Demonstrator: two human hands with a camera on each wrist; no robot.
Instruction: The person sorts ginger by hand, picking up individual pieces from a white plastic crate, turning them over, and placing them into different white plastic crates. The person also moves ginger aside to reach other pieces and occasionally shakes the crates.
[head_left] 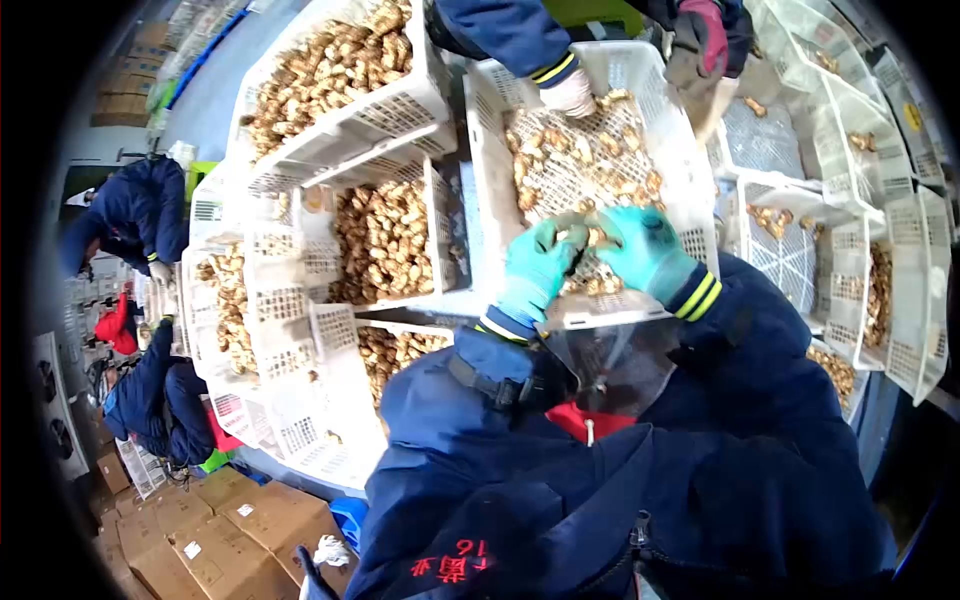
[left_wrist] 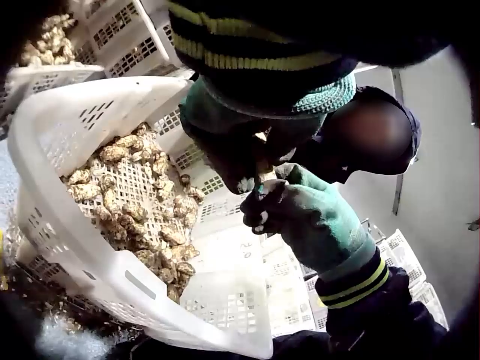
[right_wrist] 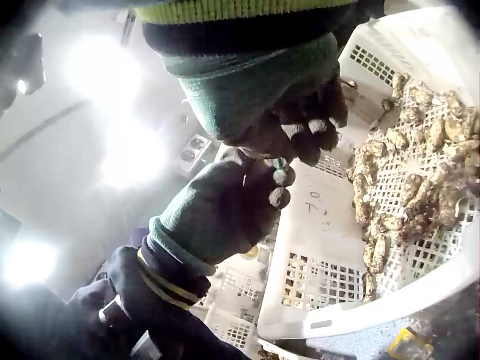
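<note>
Both my hands wear teal gloves with dark fingers and meet above the near end of a white plastic crate [head_left: 490,190]. My left hand [head_left: 540,268] and right hand [head_left: 645,250] pinch a small pale-brown mushroom [head_left: 597,237] between them, mostly hidden by the fingers. In the left wrist view, a pale bit of the mushroom [left_wrist: 264,163] shows between the gloves. Below, brown, knobby mushrooms [head_left: 560,150] lie scattered over the crate's slotted floor. From the right wrist side, my left hand [right_wrist: 217,206] and right hand [right_wrist: 277,105] have their fingertips together.
Across the crate, another person's gloved hand [head_left: 570,93] reaches in among the mushrooms; a dark glove [head_left: 697,45] is beside it. Fuller mushroom crates [head_left: 385,235] stand left, more crates [head_left: 775,240] right. Cardboard boxes [head_left: 225,530] and other workers [head_left: 130,215] are farther left.
</note>
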